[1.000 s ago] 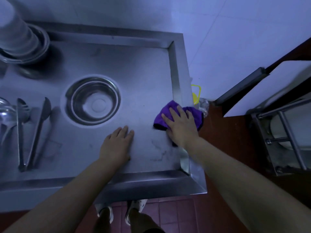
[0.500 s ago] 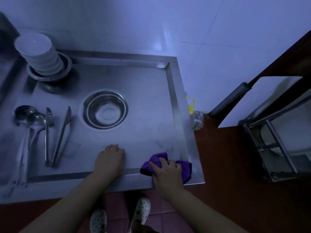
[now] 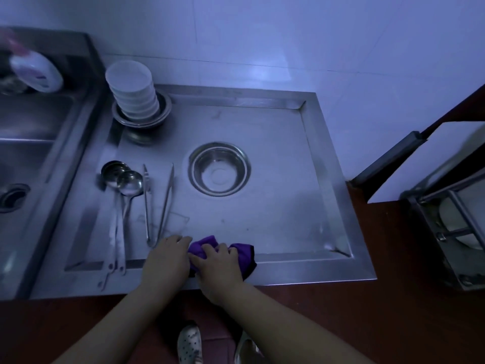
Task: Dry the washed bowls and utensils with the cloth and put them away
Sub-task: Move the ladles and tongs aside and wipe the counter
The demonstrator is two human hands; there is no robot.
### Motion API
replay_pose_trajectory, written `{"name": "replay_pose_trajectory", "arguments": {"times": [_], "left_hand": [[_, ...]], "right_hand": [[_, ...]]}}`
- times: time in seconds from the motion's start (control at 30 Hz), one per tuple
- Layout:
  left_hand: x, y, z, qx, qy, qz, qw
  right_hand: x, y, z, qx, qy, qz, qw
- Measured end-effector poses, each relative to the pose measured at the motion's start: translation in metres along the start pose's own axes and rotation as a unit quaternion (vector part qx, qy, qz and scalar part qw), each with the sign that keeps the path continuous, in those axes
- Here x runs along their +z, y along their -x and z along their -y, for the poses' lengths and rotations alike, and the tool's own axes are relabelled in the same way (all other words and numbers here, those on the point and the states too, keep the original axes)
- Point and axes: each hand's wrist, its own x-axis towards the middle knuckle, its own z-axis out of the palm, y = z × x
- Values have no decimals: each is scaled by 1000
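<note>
Two hands: I see my left hand (image 3: 165,260) and right hand (image 3: 219,265) side by side at the near lip of the steel desk (image 3: 309,270), touching each other.
Right fingers: curled down on the purple cloth (image 3: 242,254), pressing it onto the near edge; the cloth bunches out past the knuckles to the right and peeks between the two hands.
Left fingers: together and bent, tips resting on the desk just left of the cloth; I cannot tell whether they pinch any of its fabric.
Tongs (image 3: 158,203): just beyond my left fingers, hinge end almost at the fingertips, two arms spreading away from me.
Ladles (image 3: 123,195): two, left of the tongs, bowls up and overlapping, long handles running back over the near rim to the left of my left hand.
Steel bowl (image 3: 220,172): beyond my right fingers, well apart, sitting upright alone in the middle of the desk.
Stack of white bowls (image 3: 132,93): far and to the left of both hands, upside down, nested on steel bowls at the back corner.
Sink basin (image 3: 29,132): far left, past the ladles.
Floor: my shoes (image 3: 189,344) show beneath the forearms.
</note>
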Motion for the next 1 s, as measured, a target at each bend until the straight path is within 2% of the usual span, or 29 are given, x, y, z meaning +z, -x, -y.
{"name": "replay_pose_trajectory", "arguments": {"times": [0.2,0.33,0.43,0.5,0.6,0.7,0.87,0.93,1.0], "left_hand": [[-21,8,49,-3,32,-25,999],[-38,15,66,-8,62,-21,998],[-55,18,68,-14,109,20,994],[-70,19,61,-2,167,42,985],[-97,20,47,16,349,81,933],[-125,25,33,38,484,68,872],[-170,31,20,116,541,17,832],[-185,33,17,144,527,-3,838],[-199,35,14,172,490,-23,854]], "right_hand": [[-3,-9,37,-44,-50,2,998],[-9,-1,41,6,-168,-11,986],[-25,2,44,96,-341,-67,933],[-40,3,47,125,-392,-136,901],[-62,6,56,116,-435,-244,859],[-85,12,66,77,-451,-328,826],[-121,31,68,-12,-397,-354,847],[-139,43,60,-23,-368,-375,850],[-160,52,47,1,-350,-428,833]]}}
